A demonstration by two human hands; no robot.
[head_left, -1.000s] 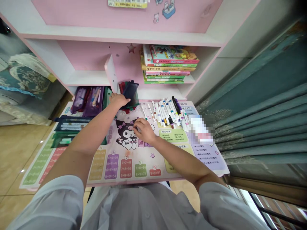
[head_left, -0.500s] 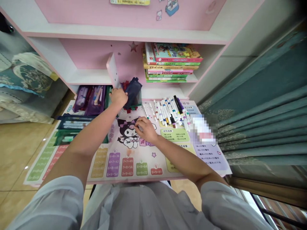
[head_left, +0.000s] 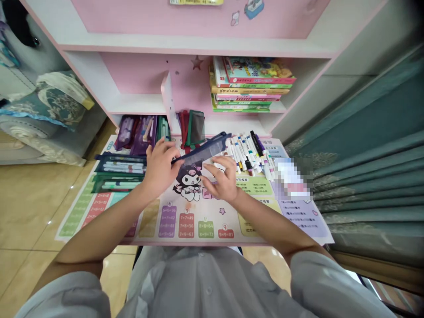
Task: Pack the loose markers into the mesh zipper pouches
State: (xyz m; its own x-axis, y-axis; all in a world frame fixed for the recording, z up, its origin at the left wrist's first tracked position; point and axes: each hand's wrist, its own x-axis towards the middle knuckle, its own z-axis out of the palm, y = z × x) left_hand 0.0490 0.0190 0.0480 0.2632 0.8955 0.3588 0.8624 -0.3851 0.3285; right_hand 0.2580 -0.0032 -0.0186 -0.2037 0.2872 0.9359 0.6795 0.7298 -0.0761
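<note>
Here, a dark blue mesh pencil pouch (head_left: 202,150) is held tilted in the air above a printed times-table mat (head_left: 212,212). The left hand (head_left: 160,168) pinches the pouch's lower end between its closed fingers (head_left: 167,150) and thumb. The right hand (head_left: 222,180) lies beneath the pouch, its fingers (head_left: 212,167) spread open, just beside a row of felt-tip markers (head_left: 248,154).

Desk mat (head_left: 212,212): multiplication chart | purple tile (head_left: 167,223): 6×6=36, 6×7=42, 6×8=48, 6×9=54 | large red tile (head_left: 186,225): 7×7=49, 7×8=56, 7×9=63 | green tile (head_left: 206,229): 8×8=64, 8×9=72 | small red tile (head_left: 226,234): 9×9=81
</note>
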